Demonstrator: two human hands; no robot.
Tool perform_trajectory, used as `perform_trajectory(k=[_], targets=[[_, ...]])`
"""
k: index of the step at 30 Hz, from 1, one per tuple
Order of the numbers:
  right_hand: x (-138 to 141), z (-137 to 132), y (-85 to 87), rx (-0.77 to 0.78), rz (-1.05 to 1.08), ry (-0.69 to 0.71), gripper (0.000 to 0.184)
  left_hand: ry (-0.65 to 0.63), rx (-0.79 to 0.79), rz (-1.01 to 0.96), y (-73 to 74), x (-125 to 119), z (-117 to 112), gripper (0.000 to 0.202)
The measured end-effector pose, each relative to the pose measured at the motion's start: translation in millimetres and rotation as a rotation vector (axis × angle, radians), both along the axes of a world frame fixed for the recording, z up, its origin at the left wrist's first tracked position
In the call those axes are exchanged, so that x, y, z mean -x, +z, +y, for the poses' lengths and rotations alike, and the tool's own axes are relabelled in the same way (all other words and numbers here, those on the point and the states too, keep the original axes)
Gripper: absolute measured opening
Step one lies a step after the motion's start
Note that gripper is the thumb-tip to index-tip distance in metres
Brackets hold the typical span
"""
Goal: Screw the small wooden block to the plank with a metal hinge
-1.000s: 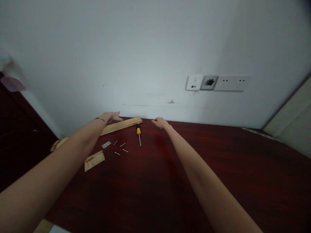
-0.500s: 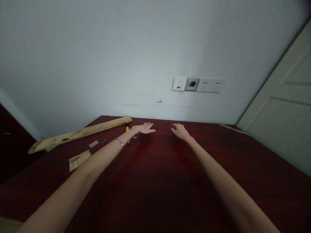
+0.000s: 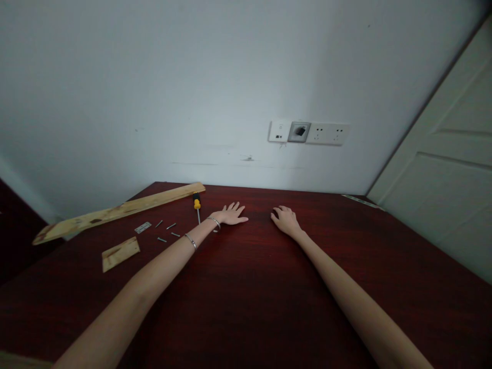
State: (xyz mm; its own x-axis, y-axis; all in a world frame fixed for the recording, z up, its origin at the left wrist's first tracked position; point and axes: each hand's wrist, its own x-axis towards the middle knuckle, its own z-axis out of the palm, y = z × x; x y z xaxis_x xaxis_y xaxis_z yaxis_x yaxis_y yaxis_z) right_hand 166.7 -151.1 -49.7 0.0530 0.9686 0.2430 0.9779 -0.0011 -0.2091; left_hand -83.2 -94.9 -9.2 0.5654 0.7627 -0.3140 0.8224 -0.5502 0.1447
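My left hand [image 3: 231,214] lies palm down over the dark red table [image 3: 246,287], its fingers spread and nothing in it. Two silver bracelets circle that wrist. Across from it, my right hand [image 3: 285,220] rests on the tabletop with fingers slightly curled and apart, also holding nothing. Left of my left hand is a screwdriver [image 3: 197,203] with a yellow and black handle, its shaft pointing toward me. Several screws [image 3: 162,240] are scattered nearer my left forearm. Beside them lie a small metal hinge-like plate [image 3: 143,227] and a short wooden block [image 3: 121,254].
A long wooden board [image 3: 126,209] lies along the table's left rear, its near end overhanging the edge. The white wall behind carries a row of sockets [image 3: 326,133]. A pale panelled door [image 3: 449,154] stands at the right. A thin strip [image 3: 363,202] lies at the back right corner.
Both hands have come slightly nearer to me and settled lower. My left forearm has moved down, uncovering the screwdriver and more of the screws. The view has shifted a little.
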Motion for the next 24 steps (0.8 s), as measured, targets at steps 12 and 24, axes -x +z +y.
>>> perform_trajectory(k=[12,24], targets=[[16,42,33.0,-0.039,0.017,0.326,0.031,0.005,0.033,-0.041,40.5,38,15,0.094],[176,148,113.2,0.055,-0.116,0.619,0.035,0.231,-0.176,0.261,130.4,303,63,0.11]])
